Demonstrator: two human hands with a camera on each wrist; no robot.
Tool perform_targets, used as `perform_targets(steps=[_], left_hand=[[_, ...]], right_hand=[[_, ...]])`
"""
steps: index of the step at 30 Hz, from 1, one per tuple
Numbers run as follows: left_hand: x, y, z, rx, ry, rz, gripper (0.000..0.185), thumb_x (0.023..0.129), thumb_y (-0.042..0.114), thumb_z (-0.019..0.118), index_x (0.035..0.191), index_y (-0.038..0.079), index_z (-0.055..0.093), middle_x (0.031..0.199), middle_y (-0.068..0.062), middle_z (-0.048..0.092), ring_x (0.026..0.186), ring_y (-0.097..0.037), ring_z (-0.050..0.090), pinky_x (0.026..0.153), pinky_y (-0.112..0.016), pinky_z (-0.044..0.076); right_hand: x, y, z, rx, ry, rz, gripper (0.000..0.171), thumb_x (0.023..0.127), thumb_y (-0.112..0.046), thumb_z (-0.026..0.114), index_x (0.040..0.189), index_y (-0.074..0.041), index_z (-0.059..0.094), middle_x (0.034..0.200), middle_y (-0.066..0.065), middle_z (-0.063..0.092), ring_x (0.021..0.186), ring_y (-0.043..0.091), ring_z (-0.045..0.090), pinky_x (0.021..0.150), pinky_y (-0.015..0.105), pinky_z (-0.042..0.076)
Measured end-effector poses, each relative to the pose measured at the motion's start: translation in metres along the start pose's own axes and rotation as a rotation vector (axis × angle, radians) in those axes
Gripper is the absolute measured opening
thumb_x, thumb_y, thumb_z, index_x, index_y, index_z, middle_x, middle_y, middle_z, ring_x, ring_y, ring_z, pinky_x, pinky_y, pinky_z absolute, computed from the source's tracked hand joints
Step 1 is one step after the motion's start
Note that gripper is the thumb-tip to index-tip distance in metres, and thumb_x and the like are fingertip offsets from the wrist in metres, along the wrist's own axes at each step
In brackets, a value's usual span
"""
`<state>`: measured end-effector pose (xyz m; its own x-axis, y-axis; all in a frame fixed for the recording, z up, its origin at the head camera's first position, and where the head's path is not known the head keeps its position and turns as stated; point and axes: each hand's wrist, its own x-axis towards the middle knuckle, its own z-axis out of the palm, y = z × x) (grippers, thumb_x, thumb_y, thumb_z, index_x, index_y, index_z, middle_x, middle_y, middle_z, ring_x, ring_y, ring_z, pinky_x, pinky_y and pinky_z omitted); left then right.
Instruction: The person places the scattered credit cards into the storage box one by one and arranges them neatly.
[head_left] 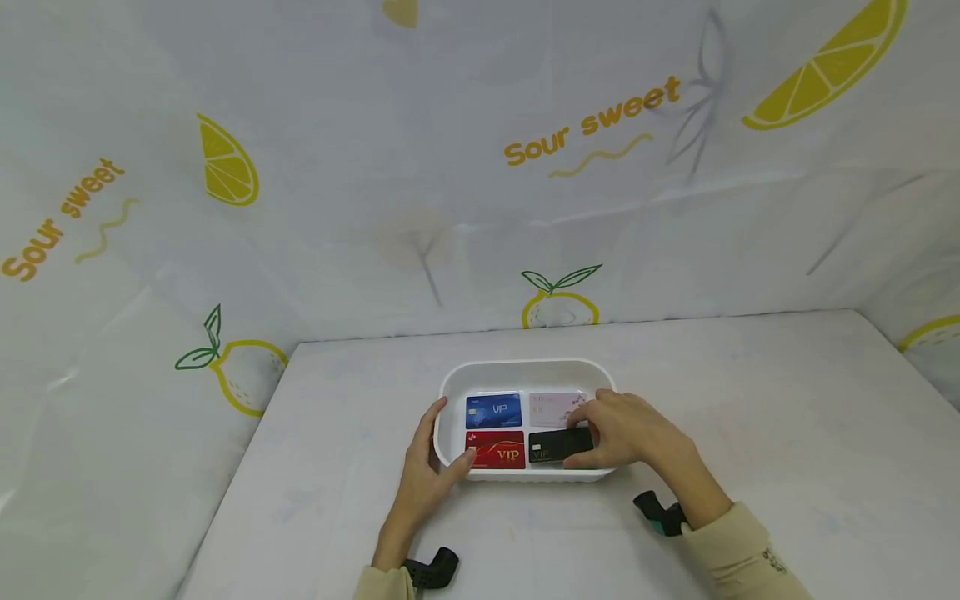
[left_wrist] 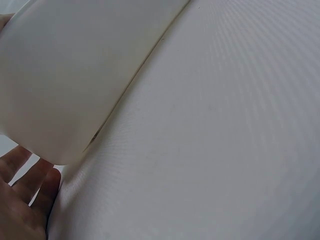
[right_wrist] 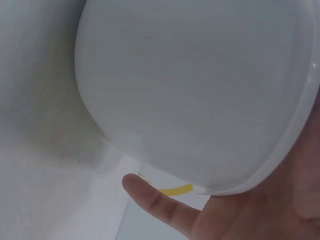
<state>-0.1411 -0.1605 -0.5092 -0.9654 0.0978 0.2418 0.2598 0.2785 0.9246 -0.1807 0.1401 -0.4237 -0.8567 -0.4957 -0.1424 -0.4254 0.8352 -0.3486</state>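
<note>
A white plastic tray holds cards in two rows: a blue VIP card, a pale pink card, a red VIP card and a black VIP card. My left hand grips the tray's left end, thumb over the front rim, fingers along the outer wall. Over the right end, my right hand pinches the black card's right edge between thumb and fingers. In the left wrist view, fingers lie beside the tray's wall. The right wrist view shows the tray's outside with the cards hidden.
The tray stands on a white-covered table, whose back edge meets a white sheet printed with lemons and lettering. Black wrist devices are worn at both wrists, below beige sleeves' cuffs.
</note>
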Motion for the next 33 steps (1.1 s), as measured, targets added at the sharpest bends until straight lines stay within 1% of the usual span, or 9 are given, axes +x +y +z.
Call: perform_targets(steps=[4,10,17,24,28,33], left_hand=[[0.0,-0.0003,-0.0004,-0.003,-0.003,0.004,0.086,0.085,0.02,0.077,0.158,0.007,0.033,0.153,-0.022,0.047,0.122,-0.036,0.06,0.096,-0.019,0.053],[-0.0006,-0.0007,-0.0006,0.005,-0.002,0.006,0.086,0.085,0.021,0.077,0.158,0.01,0.033,0.153,-0.021,0.048,0.121,-0.036,0.061,0.095,-0.018,0.053],[-0.0006,-0.0004,-0.0007,0.0,-0.003,0.006,0.086,0.085,0.02,0.077,0.158,0.009,0.033,0.154,-0.022,0.047,0.122,-0.036,0.06,0.096,-0.018,0.052],[-0.0005,-0.0001,-0.0009,-0.011,-0.003,0.006,0.086,0.084,0.019,0.077,0.158,0.009,0.033,0.153,-0.023,0.047,0.121,-0.037,0.06,0.095,-0.018,0.052],[-0.0002,-0.0002,-0.0007,-0.028,-0.006,0.004,0.086,0.085,0.017,0.077,0.158,0.007,0.032,0.153,-0.024,0.047,0.121,-0.037,0.06,0.094,-0.021,0.054],[0.0001,-0.0005,-0.0002,-0.029,-0.003,0.003,0.086,0.085,0.016,0.076,0.158,0.006,0.032,0.152,-0.024,0.047,0.12,-0.037,0.059,0.094,-0.023,0.056]], right_hand=[[-0.0008,-0.0011,-0.0001,0.005,-0.007,0.012,0.053,0.073,-0.053,0.086,0.109,-0.014,0.078,0.072,-0.005,0.051,0.072,0.01,0.044,0.064,0.025,0.034],[-0.0002,-0.0015,0.001,0.007,-0.018,0.037,0.054,0.072,-0.052,0.088,0.109,-0.014,0.078,0.074,-0.003,0.051,0.074,0.011,0.044,0.065,0.027,0.035],[0.0,-0.0022,0.0022,0.004,-0.006,0.036,0.053,0.07,-0.05,0.089,0.107,-0.013,0.079,0.073,-0.003,0.05,0.075,0.012,0.043,0.065,0.027,0.035],[0.0007,-0.0038,0.004,0.019,-0.007,0.065,0.055,0.071,-0.046,0.09,0.111,-0.01,0.079,0.075,-0.003,0.05,0.079,0.013,0.044,0.067,0.028,0.035],[-0.0003,-0.0024,0.0054,0.038,0.02,0.054,0.054,0.072,-0.045,0.089,0.112,-0.011,0.079,0.076,-0.004,0.051,0.079,0.012,0.044,0.066,0.027,0.034],[-0.0011,0.0009,0.0063,0.055,0.073,0.014,0.053,0.075,-0.049,0.087,0.114,-0.015,0.078,0.073,-0.007,0.051,0.073,0.009,0.043,0.062,0.024,0.032]])
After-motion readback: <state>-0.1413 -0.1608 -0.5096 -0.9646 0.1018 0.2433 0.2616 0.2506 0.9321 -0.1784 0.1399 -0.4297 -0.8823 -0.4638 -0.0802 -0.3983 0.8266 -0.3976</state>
